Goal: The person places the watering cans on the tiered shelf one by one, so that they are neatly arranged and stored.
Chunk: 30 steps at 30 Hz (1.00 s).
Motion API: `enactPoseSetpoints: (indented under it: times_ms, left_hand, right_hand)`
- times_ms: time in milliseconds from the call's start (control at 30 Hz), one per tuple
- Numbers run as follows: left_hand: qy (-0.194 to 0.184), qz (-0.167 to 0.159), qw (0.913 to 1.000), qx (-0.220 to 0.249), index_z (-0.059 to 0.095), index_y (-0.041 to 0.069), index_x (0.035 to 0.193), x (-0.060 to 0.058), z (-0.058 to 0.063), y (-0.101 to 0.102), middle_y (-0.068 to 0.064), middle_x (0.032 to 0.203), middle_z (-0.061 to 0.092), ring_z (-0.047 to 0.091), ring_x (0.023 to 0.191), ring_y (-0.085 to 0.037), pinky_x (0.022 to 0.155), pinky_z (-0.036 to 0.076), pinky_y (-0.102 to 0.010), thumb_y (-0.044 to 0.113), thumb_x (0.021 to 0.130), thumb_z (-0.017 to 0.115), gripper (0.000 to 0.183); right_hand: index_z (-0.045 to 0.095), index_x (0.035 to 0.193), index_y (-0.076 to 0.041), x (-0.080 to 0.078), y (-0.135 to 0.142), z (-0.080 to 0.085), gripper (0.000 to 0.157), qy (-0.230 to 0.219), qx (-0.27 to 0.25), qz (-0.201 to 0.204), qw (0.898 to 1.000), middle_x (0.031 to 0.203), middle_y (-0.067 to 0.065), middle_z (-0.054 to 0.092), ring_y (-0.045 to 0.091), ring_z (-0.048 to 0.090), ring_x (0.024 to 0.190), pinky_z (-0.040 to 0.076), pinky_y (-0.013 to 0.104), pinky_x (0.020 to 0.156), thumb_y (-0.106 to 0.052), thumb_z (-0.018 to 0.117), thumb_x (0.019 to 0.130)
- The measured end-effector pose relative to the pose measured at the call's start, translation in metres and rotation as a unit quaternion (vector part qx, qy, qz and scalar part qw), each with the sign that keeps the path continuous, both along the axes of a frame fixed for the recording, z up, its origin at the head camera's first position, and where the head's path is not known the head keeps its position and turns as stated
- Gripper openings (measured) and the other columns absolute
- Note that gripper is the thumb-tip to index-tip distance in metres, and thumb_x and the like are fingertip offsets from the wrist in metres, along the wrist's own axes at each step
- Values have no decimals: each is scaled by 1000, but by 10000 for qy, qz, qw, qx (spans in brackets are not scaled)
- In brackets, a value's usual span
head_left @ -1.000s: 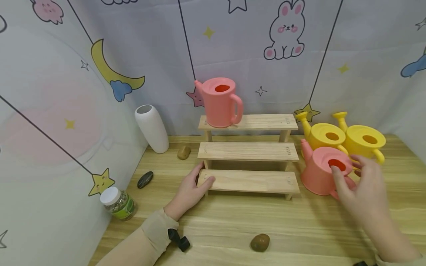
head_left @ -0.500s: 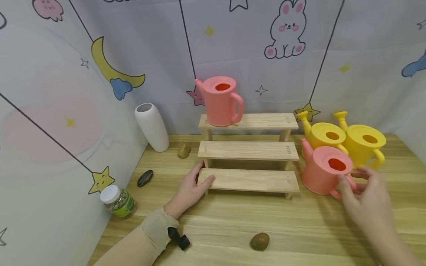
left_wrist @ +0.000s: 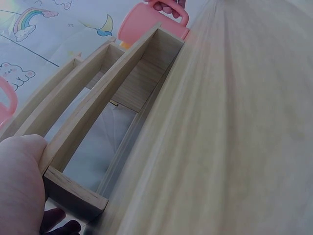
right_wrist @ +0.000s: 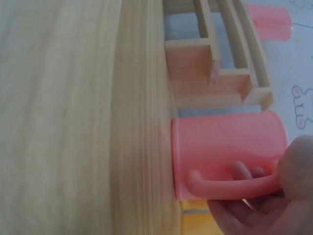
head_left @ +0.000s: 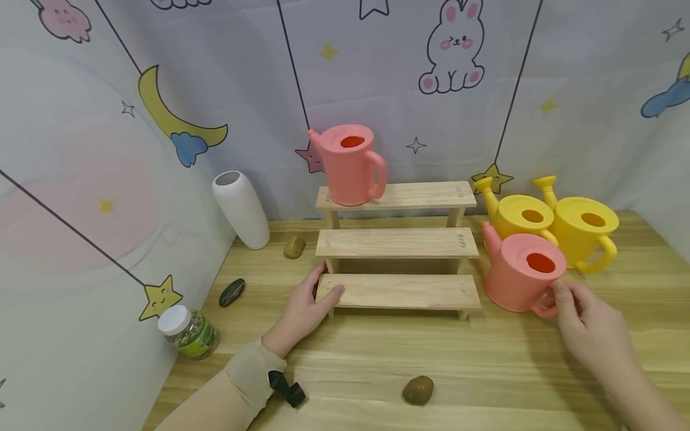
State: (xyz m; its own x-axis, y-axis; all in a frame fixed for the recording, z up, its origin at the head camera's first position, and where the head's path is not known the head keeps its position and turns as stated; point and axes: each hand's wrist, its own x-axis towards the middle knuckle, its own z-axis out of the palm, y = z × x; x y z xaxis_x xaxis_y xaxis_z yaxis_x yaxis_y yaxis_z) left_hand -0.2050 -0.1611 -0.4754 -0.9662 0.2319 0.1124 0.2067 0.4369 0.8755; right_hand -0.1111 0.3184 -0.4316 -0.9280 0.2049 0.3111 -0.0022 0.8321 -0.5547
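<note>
A pink watering can (head_left: 518, 276) stands on the table right of a three-tier wooden stand (head_left: 398, 291). My right hand (head_left: 593, 323) grips this can's handle (right_wrist: 234, 188), with fingers passing through the loop in the right wrist view. The can's base meets the tabletop there. My left hand (head_left: 302, 311) holds the left end of the stand's lowest step, thumb on top and fingers at the side; the left wrist view shows the thumb (left_wrist: 27, 149) on the board's edge. A second pink watering can (head_left: 350, 170) sits at the left of the top step.
Two yellow watering cans (head_left: 520, 215) stand behind the pink one at the right. Left of the stand are a white vase (head_left: 242, 212), a brown stone (head_left: 294, 247), a black stone (head_left: 232, 293) and a lidded jar (head_left: 194, 338). Another brown stone (head_left: 418, 390) lies in front.
My right hand has moved from above the pink watering can's top down to its handle and now grips it. The left hand keeps its hold on the stand. The head view has shifted slightly.
</note>
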Motion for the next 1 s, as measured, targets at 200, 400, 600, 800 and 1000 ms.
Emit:
enactPoseSetpoints:
  times_ms: [200,400,600,800,1000]
  left_hand:
    - [33,0,10000,-24,32,24,161,1,0,0,-4,159,46,54,139,-21,110,51,-45,58,95,64,81]
    - [26,11,10000,-16,33,22,161,1,0,0,-6,158,48,57,137,-22,108,52,-44,58,95,65,81]
    - [160,17,9999,-64,33,18,161,1,1,0,-10,159,46,56,137,-26,109,52,-46,56,96,65,82]
    - [164,-14,9998,-59,34,20,160,0,0,0,-10,157,48,58,135,-24,107,53,-45,56,96,65,80]
    - [105,-43,9999,3,34,22,160,0,0,0,-9,157,49,59,135,-23,107,53,-44,56,96,65,80]
  right_hand:
    - [69,104,-9,1,3,0,38,-127,-477,121,9987,81,-27,66,-26,44,76,37,16,64,-33,41,111]
    - [68,109,-4,6,1,12,40,124,-985,-248,9948,75,-43,55,-16,50,70,38,15,58,-33,41,111]
    - [68,112,-5,12,-9,35,38,500,-1136,-420,9914,80,-45,54,-20,48,82,37,7,65,-33,42,111]
    - [65,105,-28,15,-22,61,23,908,-1338,-134,9867,84,-45,60,-20,52,91,35,4,69,-28,43,111]
    - [68,102,-10,6,-37,92,33,1101,-1346,320,9842,91,-34,65,-13,54,101,38,0,78,-28,43,111]
